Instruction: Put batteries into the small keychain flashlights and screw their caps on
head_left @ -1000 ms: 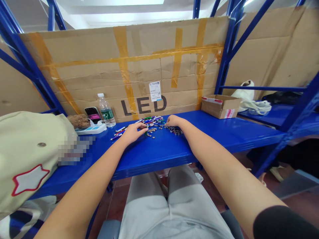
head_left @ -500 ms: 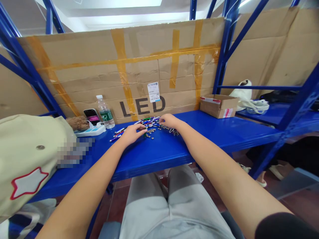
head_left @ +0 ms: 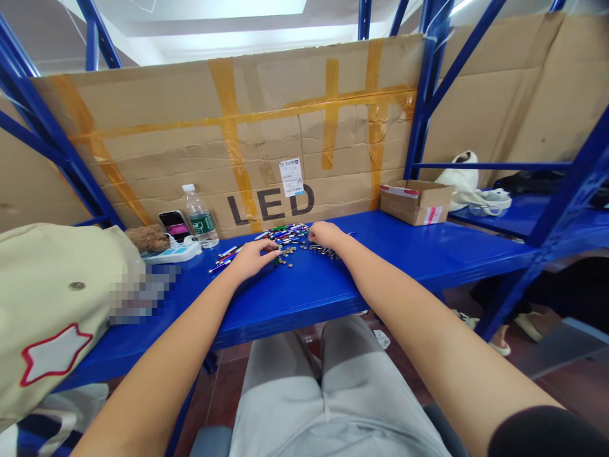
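Head view: the person is sitting at a blue table, with both bare arms stretching forward over it.
Left hand: its thumb and forefinger are curving toward each other just beside a small green piece; whether they are pinching it, one cannot tell.
Right hand: its fingers are curling inward and their tips are hiding from the camera, so what they are gripping, if anything, is not showing.
Round pieces: these small metallic bits are lying scattered between the hands, just right of the left fingertips, with the left hand resting nearer.
Dark metal pieces: they are lying in a cluster just on the near side of the right hand, the wrist partly covering them.
Pen pile: slim blue, red and green pens are lying heaped beyond the round pieces, many long axes running roughly left to right.
Loose pens: these are lying left of the left hand, slanting away toward the heap.
Containers: a cardboard box at the right and a pale bag at the left are hiding their contents; a capped bottle is standing upright, its liquid level hard to read.
Beside the bottle: a phone is leaning behind a power strip.
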Tool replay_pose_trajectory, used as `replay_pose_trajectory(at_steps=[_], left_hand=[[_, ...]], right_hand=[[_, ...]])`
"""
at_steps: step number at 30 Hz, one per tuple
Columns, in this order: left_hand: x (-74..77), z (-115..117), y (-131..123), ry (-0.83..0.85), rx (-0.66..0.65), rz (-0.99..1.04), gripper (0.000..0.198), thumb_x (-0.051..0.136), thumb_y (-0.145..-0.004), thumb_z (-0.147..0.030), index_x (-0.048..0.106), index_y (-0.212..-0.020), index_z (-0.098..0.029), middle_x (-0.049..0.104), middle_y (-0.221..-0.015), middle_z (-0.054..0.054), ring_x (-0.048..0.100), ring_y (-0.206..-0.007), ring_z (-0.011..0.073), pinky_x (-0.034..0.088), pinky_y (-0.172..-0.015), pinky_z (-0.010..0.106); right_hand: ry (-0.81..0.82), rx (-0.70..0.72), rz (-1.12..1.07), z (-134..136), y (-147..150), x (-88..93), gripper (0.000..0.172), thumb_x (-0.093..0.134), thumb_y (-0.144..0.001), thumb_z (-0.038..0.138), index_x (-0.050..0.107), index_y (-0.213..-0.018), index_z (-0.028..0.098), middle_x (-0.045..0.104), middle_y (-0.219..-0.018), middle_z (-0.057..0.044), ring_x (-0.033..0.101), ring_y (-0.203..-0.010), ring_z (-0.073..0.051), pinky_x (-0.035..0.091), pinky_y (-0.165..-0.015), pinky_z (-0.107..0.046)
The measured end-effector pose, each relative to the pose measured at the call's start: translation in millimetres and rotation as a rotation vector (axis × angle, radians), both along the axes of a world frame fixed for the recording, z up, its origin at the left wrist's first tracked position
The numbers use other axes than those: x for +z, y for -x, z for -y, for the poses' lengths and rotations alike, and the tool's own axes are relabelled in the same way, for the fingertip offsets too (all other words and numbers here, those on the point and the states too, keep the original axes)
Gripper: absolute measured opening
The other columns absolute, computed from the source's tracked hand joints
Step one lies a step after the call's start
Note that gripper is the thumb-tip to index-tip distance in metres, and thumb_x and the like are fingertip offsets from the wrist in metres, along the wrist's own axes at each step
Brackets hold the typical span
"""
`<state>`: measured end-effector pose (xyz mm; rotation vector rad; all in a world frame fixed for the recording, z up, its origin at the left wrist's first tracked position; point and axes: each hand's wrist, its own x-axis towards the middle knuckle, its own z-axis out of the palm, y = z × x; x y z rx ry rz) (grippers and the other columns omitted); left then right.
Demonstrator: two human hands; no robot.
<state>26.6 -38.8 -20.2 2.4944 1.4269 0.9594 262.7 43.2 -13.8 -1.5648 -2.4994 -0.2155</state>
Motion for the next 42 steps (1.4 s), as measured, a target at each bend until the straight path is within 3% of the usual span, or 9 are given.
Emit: replay_pose_trajectory(at_steps=[5,12,18,24,31,39,42], left_hand=[[0.2,1,0,0.0,-0.003,-0.005,0.029,0.058,-0.082,-0.043,0.069,-0.094,-0.019,0.072,-0.088,0.003,0.063,-0.078,0.0192,0.05,-0.082,0.033],[1.1,1,1,0.008,-0.019,-0.028,0.028,0.057,-0.082,-0.044,0.069,-0.092,-0.02,0.071,-0.086,0.003,0.062,-0.077,0.019,0.049,-0.079,0.033],[1.7,3,-3,0.018,0.015,0.036,0.026,0.057,-0.081,-0.042,0.066,-0.09,-0.019,0.069,-0.084,0.003,0.061,-0.074,0.018,0.049,-0.076,0.032],[-2.7,2,-5,0.067,-0.045,0.068,0.032,0.055,-0.081,-0.046,0.063,-0.092,-0.017,0.068,-0.082,0.004,0.061,-0.07,0.0182,0.049,-0.068,0.031],[-0.9,4,-6,0.089,-0.102,0.061,0.035,0.055,-0.083,-0.048,0.064,-0.096,-0.017,0.07,-0.088,0.005,0.063,-0.077,0.0194,0.049,-0.072,0.032],[1.1,4,-4,0.02,-0.11,0.032,0.035,0.056,-0.083,-0.047,0.068,-0.097,-0.018,0.071,-0.093,0.005,0.063,-0.082,0.0203,0.049,-0.077,0.032],[1.9,3,-4,-0.016,-0.123,-0.01,0.033,0.055,-0.084,-0.045,0.07,-0.098,-0.018,0.072,-0.094,0.006,0.063,-0.084,0.0214,0.049,-0.079,0.033]], right_hand=[[0.011,0.001,0.003,-2,-3,-2.1,0.027,0.056,-0.086,0.023,0.072,-0.106,0.02,0.068,-0.115,-0.012,0.063,-0.104,-0.026,0.046,-0.082,-0.029],[0.04,0.024,-0.039,-2,-3,-1.5,0.02,0.061,-0.082,0.027,0.074,-0.094,0.018,0.072,-0.103,-0.011,0.065,-0.095,-0.024,0.046,-0.075,-0.027],[0.137,0.406,-0.598,18,8,3.0,0.018,0.06,-0.083,0.029,0.07,-0.09,0.015,0.073,-0.095,-0.006,0.065,-0.086,-0.017,0.047,-0.077,-0.024],[0.362,0.499,-0.838,29,24,-3.3,0.014,0.071,-0.072,0.021,0.059,-0.077,0.015,0.069,-0.067,-0.001,0.065,-0.064,-0.013,0.051,-0.059,-0.023],[0.523,0.549,-0.936,34,24,-1.3,0.014,0.073,-0.068,0.015,0.06,-0.072,0.015,0.065,-0.059,0.001,0.062,-0.055,-0.011,0.05,-0.055,-0.022],[0.424,0.569,-0.834,31,23,-2.9,0.009,0.071,-0.07,0.017,0.068,-0.078,0.014,0.064,-0.061,0.002,0.059,-0.058,-0.01,0.047,-0.058,-0.021],[0.449,0.568,-0.84,29,24,-5.0,0.022,0.072,-0.068,0.015,0.062,-0.088,0.014,0.064,-0.064,0.003,0.059,-0.058,-0.011,0.047,-0.058,-0.022]])
